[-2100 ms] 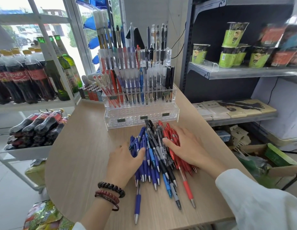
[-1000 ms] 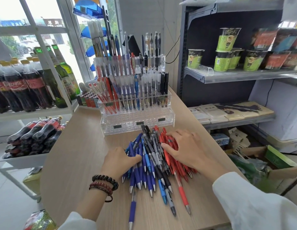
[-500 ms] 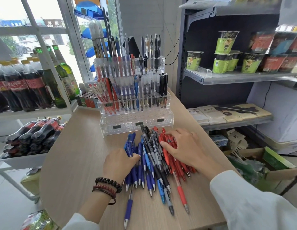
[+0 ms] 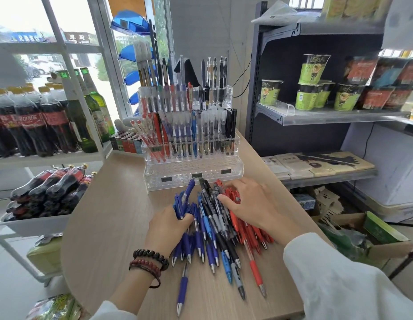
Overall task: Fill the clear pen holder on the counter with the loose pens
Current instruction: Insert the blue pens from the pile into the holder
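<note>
Left hand (image 4: 168, 227): grasps a bunch of blue pens (image 4: 182, 200).
Right hand (image 4: 251, 204): released, spread over red pens (image 4: 247, 232).
Advice: lift few; seat tips-down in pen holder (image 4: 194, 167).

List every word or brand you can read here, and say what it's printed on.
"可口可乐", only partly legible: red labels on the dark cola bottles.
Green noodle cups: Chinese print, too blurred to read.
Green glass bottles: labels blurred.
Small dark tags on the clear acrylic pen holder: too small.
Street signs outside the window: blurred.
Loose pens: print unreadable.
</note>
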